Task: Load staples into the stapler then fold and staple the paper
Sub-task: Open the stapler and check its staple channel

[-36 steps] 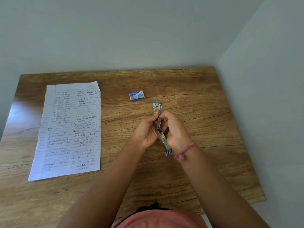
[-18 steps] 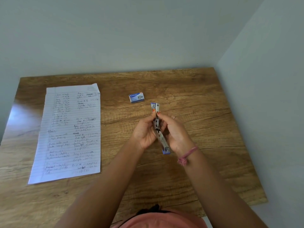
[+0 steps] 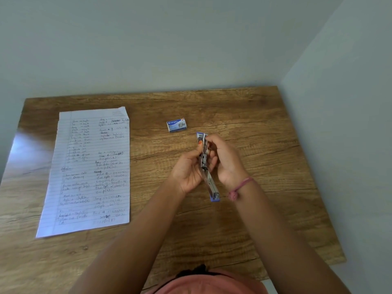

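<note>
A metal stapler (image 3: 209,179) with blue ends is held above the wooden table (image 3: 265,145), swung open so its two arms point away from and toward me. My left hand (image 3: 187,170) grips its middle from the left, thumb on the upper arm. My right hand (image 3: 224,160) holds it from the right, fingertips curled at the far end. A small blue staple box (image 3: 176,124) lies closed on the table just beyond the hands. A lined, handwritten sheet of paper (image 3: 89,172) lies flat at the left.
Pale walls close in behind the table and along its right edge. A pink thread bracelet (image 3: 239,188) is on my right wrist. Bare wood lies between the paper and my hands, and in front of them.
My right fingertips have crept up toward the stapler's far end. The stapler, still open, has stayed in nearly the same place. Paper and box are unmoved.
</note>
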Demonstrator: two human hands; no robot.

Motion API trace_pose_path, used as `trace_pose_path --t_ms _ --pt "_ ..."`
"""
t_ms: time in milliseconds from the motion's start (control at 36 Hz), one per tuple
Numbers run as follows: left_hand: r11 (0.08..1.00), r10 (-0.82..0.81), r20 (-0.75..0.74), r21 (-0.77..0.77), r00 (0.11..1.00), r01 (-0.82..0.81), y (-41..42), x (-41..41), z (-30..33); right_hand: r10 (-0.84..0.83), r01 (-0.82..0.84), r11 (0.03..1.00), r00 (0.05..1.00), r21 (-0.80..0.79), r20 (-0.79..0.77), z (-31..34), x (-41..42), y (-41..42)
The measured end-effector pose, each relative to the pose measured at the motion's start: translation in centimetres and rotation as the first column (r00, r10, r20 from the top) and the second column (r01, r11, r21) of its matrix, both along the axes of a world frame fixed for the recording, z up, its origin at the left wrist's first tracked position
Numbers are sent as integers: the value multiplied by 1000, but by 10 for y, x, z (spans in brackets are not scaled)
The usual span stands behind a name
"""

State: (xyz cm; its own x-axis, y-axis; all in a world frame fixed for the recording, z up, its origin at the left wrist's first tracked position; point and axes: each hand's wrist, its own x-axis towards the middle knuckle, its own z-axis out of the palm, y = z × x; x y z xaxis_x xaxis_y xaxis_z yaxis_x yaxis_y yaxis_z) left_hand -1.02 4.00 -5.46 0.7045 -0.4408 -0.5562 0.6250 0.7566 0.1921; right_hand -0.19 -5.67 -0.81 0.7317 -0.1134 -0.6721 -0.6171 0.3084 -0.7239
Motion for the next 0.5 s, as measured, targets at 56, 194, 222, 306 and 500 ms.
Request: trace_pose_path --t_ms 56,194,222,306,500 --pt "999 -23 -6 47 1000 23 0 0 0 -15 15 1000 999 1 -29 1 2 3" --pt "982 -103 12 158 995 100 -1 0 -1 -44 45 999 997 10 -70 6 4 6" --pt "982 -104 16 160 994 101 -1 0 -1 -55 56 998 996 15 -67 7 4 7" --pt "984 -90 24 157 996 85 -2 0 -3 -90 91 996 995 22 -51 9 4 10" --pt "985 -41 -9 169 999 42 -6 -1 -5 -141 141 990 990 22 -11 4 -6 17"
